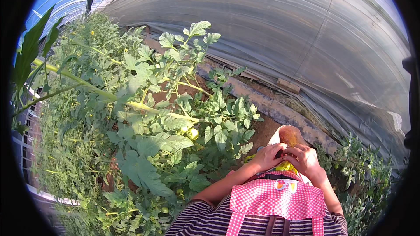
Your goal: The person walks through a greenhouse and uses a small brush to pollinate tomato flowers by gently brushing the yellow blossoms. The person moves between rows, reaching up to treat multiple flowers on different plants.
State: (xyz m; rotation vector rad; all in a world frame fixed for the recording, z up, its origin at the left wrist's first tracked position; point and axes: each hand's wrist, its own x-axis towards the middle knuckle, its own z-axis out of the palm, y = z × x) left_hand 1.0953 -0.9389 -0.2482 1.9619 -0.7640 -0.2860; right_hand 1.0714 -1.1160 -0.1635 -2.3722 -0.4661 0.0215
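My left hand (269,156) and my right hand (303,160) meet in front of my waist, fingers bent inward. Between the fingertips is a small dark object (279,153), mostly covered, so its kind is unclear. Just beyond the hands stands a pale open-topped container (284,129) with a brown-stained inside. Something bright yellow (291,169) shows under my right hand. Below the hands lies my pink-and-white checked apron (275,203) over a striped top. Left of the hands grow tomato plants (220,127), with a pale green tomato (193,133) on one.
A thick tomato stem (98,91) slants across the left side at close range. Dense foliage (75,131) fills the left. A plastic greenhouse wall (279,32) curves along the right, above a low ledge (279,108). More plants (364,173) grow at right.
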